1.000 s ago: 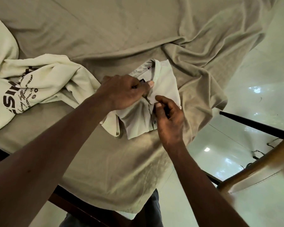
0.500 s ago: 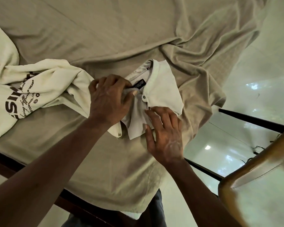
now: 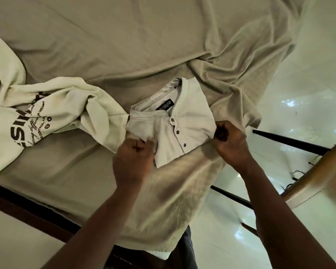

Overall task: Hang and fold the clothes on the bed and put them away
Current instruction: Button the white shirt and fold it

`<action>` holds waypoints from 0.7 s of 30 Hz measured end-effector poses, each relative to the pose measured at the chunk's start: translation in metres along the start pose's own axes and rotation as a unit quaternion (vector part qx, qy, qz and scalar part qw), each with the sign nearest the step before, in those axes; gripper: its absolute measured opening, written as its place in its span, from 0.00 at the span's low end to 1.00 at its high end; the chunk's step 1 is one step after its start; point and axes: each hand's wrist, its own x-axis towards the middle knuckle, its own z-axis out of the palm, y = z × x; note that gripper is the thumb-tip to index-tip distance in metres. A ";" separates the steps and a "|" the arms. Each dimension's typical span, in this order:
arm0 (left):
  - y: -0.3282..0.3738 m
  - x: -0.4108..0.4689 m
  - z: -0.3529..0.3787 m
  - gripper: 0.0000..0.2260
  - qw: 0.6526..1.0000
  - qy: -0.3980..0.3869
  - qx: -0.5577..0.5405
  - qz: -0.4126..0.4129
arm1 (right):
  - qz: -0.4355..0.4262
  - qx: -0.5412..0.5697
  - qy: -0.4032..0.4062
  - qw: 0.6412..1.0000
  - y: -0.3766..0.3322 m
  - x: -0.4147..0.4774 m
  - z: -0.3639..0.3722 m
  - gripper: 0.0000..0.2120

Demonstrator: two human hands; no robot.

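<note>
Head view. The folded shirt (image 3: 182,125) lies placket-up on the bed sheet (image 3: 105,45), near the bed's corner. Left hand (image 3: 133,160): fingers curled, pinching the shirt's left folded edge. Right hand (image 3: 231,144): fingers curled round its right edge; blur hides the exact grip from me. I judge it light and limp, with folds that slump if lifted one-sided, so I'd support both side edges. A printed sweatshirt (image 3: 27,117) lies crumpled, touching the shirt's left side.
</note>
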 end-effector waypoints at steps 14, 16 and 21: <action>-0.029 -0.008 -0.003 0.07 0.972 -0.235 0.009 -0.019 | -0.245 -0.290 -0.062 0.923 -0.003 0.021 -0.038 0.07; -0.020 -0.007 -0.008 0.05 0.950 -0.255 -0.152 -0.102 | -0.179 -0.200 -0.033 0.963 -0.003 0.018 -0.029 0.16; -0.005 0.022 0.005 0.20 0.981 -0.056 -0.179 -0.051 | -0.023 0.028 0.079 0.996 -0.023 0.022 0.003 0.15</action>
